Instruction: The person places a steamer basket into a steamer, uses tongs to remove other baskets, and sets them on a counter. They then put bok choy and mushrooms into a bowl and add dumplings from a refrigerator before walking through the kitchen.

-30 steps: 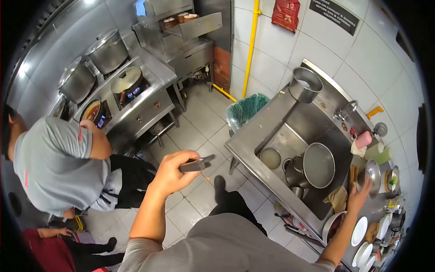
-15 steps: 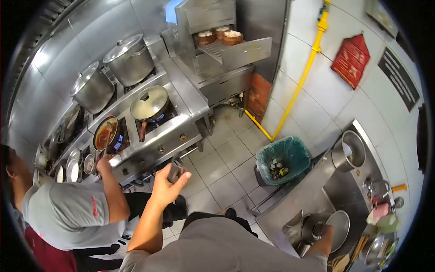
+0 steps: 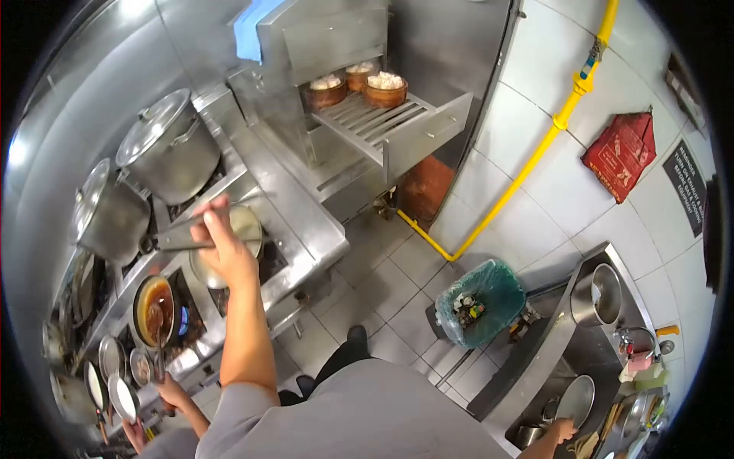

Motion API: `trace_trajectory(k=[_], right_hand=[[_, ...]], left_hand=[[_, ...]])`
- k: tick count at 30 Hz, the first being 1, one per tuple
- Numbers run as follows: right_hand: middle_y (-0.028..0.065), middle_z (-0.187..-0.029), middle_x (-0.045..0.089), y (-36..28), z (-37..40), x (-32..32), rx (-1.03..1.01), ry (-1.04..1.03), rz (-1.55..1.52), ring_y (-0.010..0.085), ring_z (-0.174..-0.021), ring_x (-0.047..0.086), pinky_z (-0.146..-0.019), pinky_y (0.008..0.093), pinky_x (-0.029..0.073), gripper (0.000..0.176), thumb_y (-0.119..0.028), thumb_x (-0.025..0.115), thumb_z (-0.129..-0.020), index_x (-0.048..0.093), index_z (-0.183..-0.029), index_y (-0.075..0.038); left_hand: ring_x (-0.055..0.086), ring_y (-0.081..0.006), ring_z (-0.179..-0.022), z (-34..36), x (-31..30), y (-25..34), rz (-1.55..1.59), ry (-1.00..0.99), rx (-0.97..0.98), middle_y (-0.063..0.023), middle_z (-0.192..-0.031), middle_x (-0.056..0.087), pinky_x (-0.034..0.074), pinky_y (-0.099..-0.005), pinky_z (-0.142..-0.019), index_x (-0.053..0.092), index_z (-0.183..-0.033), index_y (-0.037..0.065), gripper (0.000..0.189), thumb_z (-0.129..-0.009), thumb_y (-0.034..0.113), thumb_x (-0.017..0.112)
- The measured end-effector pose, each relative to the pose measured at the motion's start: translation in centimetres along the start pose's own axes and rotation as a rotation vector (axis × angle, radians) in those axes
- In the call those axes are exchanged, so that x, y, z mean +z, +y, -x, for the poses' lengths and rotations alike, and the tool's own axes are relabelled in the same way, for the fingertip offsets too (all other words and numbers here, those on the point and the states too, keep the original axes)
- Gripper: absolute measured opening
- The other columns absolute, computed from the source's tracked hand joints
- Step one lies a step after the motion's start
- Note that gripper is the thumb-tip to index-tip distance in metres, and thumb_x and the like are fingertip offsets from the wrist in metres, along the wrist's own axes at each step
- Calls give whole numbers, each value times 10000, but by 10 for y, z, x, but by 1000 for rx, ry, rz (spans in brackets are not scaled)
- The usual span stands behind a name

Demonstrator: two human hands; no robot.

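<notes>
Left hand [image 3: 231, 252] now over stove's [image 3: 294, 203] right end, fingers curled round your tongs [image 3: 182, 239]; joined end left, axis crosswise. Right hand [image 3: 564, 431] part-open at pot [image 3: 578, 398]; grip unclear.

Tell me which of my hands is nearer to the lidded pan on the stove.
Left. Your left hand, holding tongs, overlaps the lidded pan in view; your right hand is across at the sink.
</notes>
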State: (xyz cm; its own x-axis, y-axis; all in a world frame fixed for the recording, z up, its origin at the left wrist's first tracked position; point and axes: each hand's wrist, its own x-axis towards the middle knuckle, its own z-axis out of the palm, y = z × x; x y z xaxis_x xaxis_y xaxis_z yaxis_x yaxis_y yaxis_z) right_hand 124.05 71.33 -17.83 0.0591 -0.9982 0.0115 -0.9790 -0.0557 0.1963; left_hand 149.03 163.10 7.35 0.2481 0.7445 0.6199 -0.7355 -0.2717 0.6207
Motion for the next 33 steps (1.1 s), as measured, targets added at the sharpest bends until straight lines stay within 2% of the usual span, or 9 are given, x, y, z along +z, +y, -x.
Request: trace_trajectory(k=[2,5,9,10,12,20,27,28,33], right_hand=[[173,-1660,315,1,20,-5,209,242,-204,407,-1326,579,-963,600,551,641,-298,643,-1004,432,-1607,-350],[269,-1691,158,4,17,-1,138,380,-256,472,-1343,537,-1040,600,508,811,-250,648,-981,253,-1668,-421],[403,-1659,155,-34,101,-62,-302,687,-500,563,-1449,392,-1180,557,394,821,-141,664,-947,313,-1663,-336],[403,-1659,155,-54,120,-78,-291,689,-504,563,-1449,392,-1180,557,394,821,-141,664,-947,313,-1663,-336],[372,-1667,198,-100,160,-112,-633,874,-534,558,-1496,325,-1197,560,370,829,-90,682,-919,349,-1655,-275],[260,-1730,131,-257,227,-154,-915,488,-759,503,-1545,261,-1202,560,368,771,-60,686,-938,388,-1637,-187],[257,-1728,124,-378,211,-182,-1026,279,-936,499,-1541,276,-1194,546,387,722,-80,675,-974,391,-1632,-166],[253,-1727,132,-392,210,-192,-1102,412,-892,499,-1515,329,-1191,535,400,708,-81,666,-982,391,-1631,-153],[241,-1730,120,-444,201,-208,-1158,358,-965,486,-1483,388,-1132,530,474,680,-82,647,-1005,389,-1631,-153]], left_hand=[[651,-259,-1202,-53,46,-37,46,-64,41,-162,-1215,661,489,-480,-1144,551,-1241,-6,214,-1139,165,472],[666,-204,-1158,-105,124,-98,22,-143,38,-135,-1156,711,504,-380,-1084,575,-1250,6,225,-1129,188,521],[637,-111,-981,-144,211,-195,2,-222,70,-37,-1054,704,509,-289,-895,638,-1151,28,229,-1084,246,631],[642,-124,-974,-150,224,-216,-41,-250,93,-40,-1040,701,516,-298,-889,638,-1149,24,253,-1077,267,643],[655,-165,-920,-158,247,-254,-92,-285,148,-60,-988,698,530,-327,-873,643,-1141,25,326,-1053,337,674],[632,-210,-831,-148,298,-251,-405,-286,119,-74,-908,683,529,-382,-805,632,-1090,25,379,-1053,402,660],[532,-73,-744,-128,339,-188,-586,-455,-158,7,-821,653,439,-286,-679,658,-1044,46,375,-1065,420,641],[554,-83,-763,-127,343,-180,-497,-482,-192,3,-841,659,452,-287,-703,659,-1050,45,363,-1070,406,636],[690,-198,-977,-140,375,-153,-172,-503,-261,-71,-981,696,546,-374,-891,650,-1137,44,346,-1092,384,600]])
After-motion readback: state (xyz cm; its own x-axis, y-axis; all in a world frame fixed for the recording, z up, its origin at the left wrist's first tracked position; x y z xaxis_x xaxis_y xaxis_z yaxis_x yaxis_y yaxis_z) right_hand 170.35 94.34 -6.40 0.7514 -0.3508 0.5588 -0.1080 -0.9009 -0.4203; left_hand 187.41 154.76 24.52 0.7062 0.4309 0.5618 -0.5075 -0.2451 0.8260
